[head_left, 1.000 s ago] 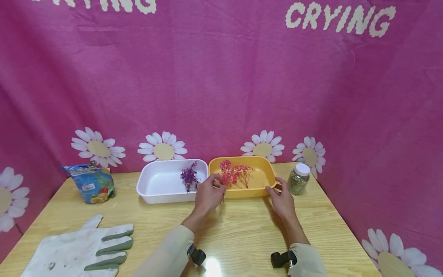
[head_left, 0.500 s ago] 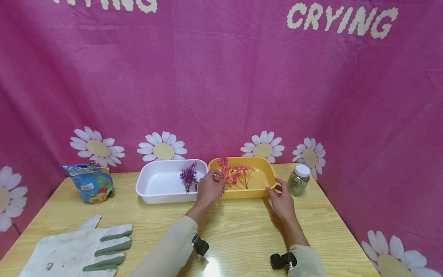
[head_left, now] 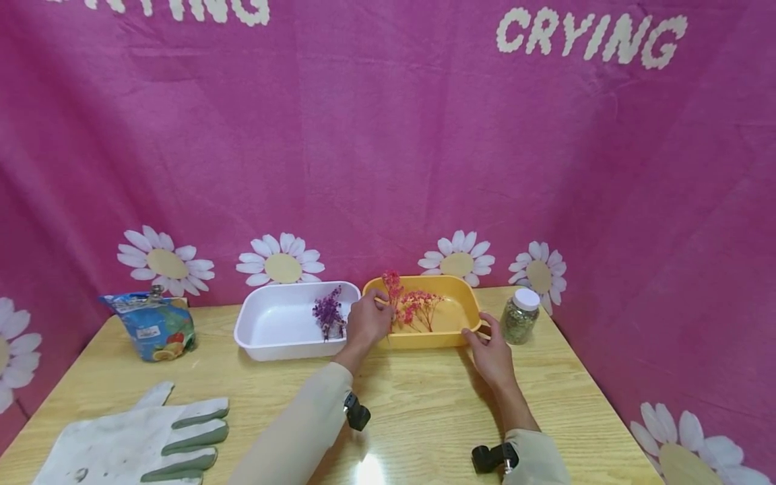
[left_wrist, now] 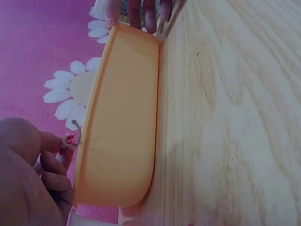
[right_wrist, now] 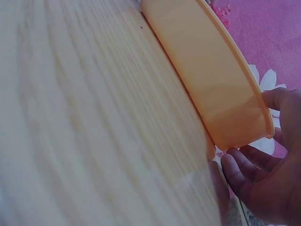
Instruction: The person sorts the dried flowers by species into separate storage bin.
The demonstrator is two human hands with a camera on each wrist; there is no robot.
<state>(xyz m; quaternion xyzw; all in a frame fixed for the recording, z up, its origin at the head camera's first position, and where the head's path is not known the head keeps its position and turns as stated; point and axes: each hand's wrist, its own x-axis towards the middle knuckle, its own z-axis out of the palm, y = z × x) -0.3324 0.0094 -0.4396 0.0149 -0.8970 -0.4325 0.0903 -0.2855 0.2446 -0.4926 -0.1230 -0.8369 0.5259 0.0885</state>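
Note:
My left hand (head_left: pixel 370 320) is over the left front rim of a yellow basin (head_left: pixel 457 313). Its thumb and fingers pinch the stems of a pink dried flower bunch (head_left: pixel 393 285), whose heads point up and away. In the left wrist view, the tied stem end (left_wrist: pixel 70 140) sticks out between the fingertips, with a bit of string. More pink dried flowers (head_left: pixel 421 306) lie inside the yellow basin. My right hand (head_left: pixel 492 350) grips the basin's right end, thumb on the rim and fingers around the outside, as the right wrist view also shows.
A white basin (head_left: pixel 267 323) holding purple dried flowers (head_left: pixel 328 311) stands left of the yellow one. At the right is a lidded jar (head_left: pixel 520 316) of dried bits. On the left are a blue pouch (head_left: pixel 157 330) and white-and-green gloves (head_left: pixel 133 438). A pink curtain hangs behind.
My left hand has shifted slightly left and up with the pink flower bunch, which now stands more upright. My right hand stays on the basin's end.

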